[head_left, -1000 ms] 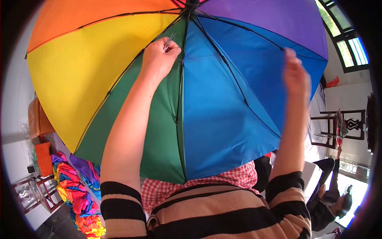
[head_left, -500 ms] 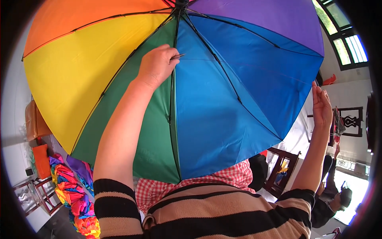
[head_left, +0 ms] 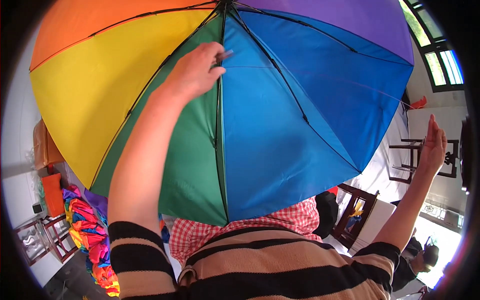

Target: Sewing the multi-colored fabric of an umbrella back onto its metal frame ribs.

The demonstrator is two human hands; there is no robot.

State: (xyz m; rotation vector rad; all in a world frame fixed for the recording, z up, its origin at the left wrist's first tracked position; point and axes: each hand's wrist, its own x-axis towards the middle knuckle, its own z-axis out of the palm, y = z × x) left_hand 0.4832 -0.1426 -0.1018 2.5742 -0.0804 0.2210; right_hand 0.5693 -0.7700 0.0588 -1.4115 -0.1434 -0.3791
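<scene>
An opened rainbow umbrella [head_left: 280, 140] fills the middle of the view, its black ribs facing me. Near the rib between the green and light blue panels, my left hand [head_left: 196, 70] is closed around a small metal tool [head_left: 227, 54], blurred by motion. A thin thread [head_left: 345, 79] stretches from that rib across the blue panels, past the canopy edge, toward my right hand [head_left: 434, 147]. My right hand is raised off the umbrella at the far right, its fingers together at the thread's end. Whether a needle is there is too small to tell.
A heap of folded rainbow fabric [head_left: 92, 237] lies at the lower left, near an orange cushion-like item [head_left: 52, 194]. Red checked cloth [head_left: 240, 231] covers my lap. Dark wooden chairs [head_left: 352, 215] stand at the right. Another person [head_left: 417, 257] is at the lower right.
My right hand has moved right, away from the canopy edge, and the thread now reaches out past the fabric. My left hand has shifted slightly, tilting the small metal tool.
</scene>
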